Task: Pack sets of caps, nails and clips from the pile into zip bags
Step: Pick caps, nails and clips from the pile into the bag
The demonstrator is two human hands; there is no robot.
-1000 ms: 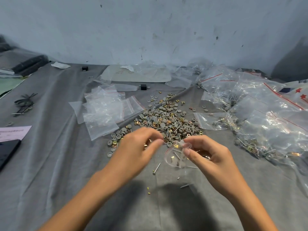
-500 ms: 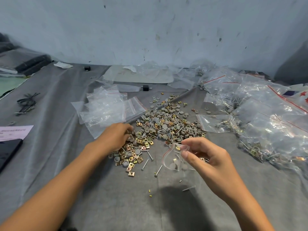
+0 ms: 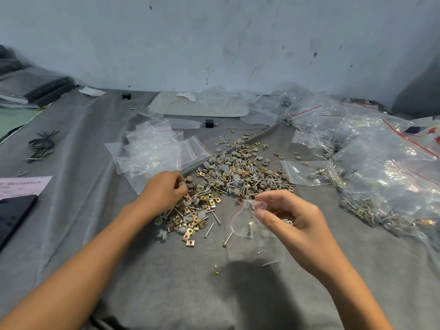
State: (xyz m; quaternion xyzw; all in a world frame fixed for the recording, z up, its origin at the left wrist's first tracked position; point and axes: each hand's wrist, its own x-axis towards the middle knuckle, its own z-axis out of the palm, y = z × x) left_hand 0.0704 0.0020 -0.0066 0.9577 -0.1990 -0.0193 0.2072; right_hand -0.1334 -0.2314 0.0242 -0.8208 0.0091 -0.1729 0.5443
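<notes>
the right hand (image 3: 292, 220) pinches a clear bag (image 3: 241, 222). the left hand (image 3: 164, 190) curls its fingers in the pile (image 3: 238, 177); can't tell if it holds anything.

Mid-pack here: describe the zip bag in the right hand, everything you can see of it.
The zip bag is small, clear, thin plastic with a red line along its mouth. The right hand pinches one lip between thumb and fingers, so the mouth gapes open and the bag hangs over the grey cloth, just in front of the pile. Inside show a few grey round caps and a brass-coloured clip. Whether its bottom rests on the cloth cannot be told.
</notes>
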